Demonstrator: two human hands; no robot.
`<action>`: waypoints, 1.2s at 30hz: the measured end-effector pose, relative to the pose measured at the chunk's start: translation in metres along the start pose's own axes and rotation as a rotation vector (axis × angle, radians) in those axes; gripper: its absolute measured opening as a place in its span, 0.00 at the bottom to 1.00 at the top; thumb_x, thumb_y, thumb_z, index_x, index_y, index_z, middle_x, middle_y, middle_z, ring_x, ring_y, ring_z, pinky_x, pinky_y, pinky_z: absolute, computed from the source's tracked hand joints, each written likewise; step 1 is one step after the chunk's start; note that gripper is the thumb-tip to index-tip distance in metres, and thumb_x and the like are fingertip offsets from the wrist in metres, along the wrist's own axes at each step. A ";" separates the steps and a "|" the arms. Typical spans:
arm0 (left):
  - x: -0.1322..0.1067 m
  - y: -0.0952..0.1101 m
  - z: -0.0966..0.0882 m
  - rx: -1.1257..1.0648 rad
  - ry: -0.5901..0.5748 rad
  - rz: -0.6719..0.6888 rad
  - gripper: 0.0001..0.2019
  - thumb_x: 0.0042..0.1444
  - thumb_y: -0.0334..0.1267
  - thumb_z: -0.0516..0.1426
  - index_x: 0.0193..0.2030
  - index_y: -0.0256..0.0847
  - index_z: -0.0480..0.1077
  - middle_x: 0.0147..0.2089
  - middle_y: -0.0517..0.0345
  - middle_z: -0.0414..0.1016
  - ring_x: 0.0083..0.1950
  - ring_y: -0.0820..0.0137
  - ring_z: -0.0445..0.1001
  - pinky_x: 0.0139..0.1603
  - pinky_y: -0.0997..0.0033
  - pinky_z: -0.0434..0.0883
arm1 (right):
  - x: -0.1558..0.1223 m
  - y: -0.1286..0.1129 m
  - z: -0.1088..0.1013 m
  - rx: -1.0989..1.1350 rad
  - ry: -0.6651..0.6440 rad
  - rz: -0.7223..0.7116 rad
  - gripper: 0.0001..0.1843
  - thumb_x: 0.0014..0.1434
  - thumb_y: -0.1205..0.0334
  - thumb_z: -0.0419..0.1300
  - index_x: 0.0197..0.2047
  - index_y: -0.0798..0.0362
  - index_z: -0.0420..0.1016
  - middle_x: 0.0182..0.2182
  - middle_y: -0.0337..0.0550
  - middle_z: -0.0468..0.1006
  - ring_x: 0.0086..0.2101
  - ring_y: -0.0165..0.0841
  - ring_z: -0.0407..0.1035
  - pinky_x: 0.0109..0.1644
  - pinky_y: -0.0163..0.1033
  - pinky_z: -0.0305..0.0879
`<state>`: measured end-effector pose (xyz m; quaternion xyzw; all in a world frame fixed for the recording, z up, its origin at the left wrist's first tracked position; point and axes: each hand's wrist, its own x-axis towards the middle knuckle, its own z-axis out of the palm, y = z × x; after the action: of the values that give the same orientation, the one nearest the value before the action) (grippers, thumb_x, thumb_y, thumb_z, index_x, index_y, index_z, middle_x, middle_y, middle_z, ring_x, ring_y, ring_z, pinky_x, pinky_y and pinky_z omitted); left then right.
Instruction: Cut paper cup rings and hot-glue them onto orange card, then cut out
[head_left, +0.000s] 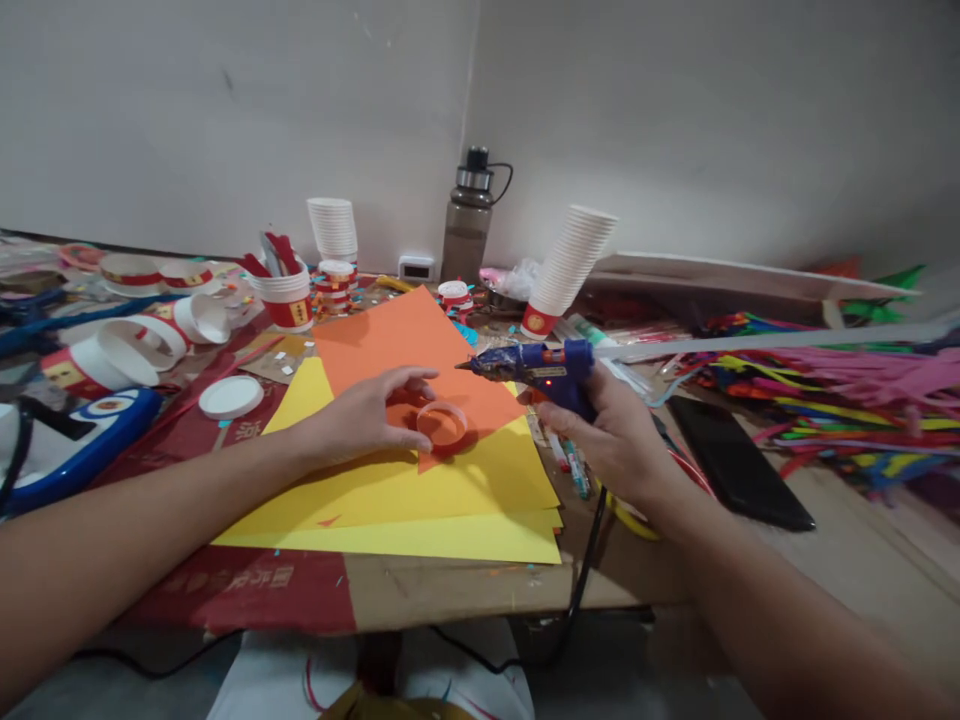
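One white ring (450,445) lies on the near end of the orange sheet (375,340), as the head view shows. At that sheet's left side, the person's left hand (382,410) has its thumb and fingers parted, loosely curled beside the ring. Right of the sheet, the right hand (619,430) has its fingers wrapped round the glue gun (574,362), whose nozzle is raised apart from the ring. Two small crafts (335,287) behind the sheet look assembled already; cut cups (116,362) lie well to its left. The ring looks bare and unattached, so gluing there seems not yet done. Characters are printed on the red board (315,600) in front of the sheet, but blur probably defeats any sure reading, as with the yellow label (549,372) on the glue gun.
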<state>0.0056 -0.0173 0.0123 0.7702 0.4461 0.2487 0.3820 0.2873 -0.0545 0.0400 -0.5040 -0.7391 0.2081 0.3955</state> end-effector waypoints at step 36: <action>0.003 0.017 0.005 0.123 -0.038 0.049 0.40 0.41 0.43 0.67 0.64 0.42 0.63 0.57 0.52 0.74 0.57 0.59 0.72 0.55 0.66 0.67 | 0.003 -0.041 -0.001 -0.373 -0.216 -0.170 0.08 0.61 0.59 0.57 0.40 0.52 0.74 0.36 0.46 0.77 0.36 0.37 0.69 0.41 0.42 0.65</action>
<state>0.0193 -0.0216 0.0236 0.8075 0.4341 0.2155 0.3361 0.2637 -0.0688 0.0703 -0.4792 -0.8425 0.0866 0.2304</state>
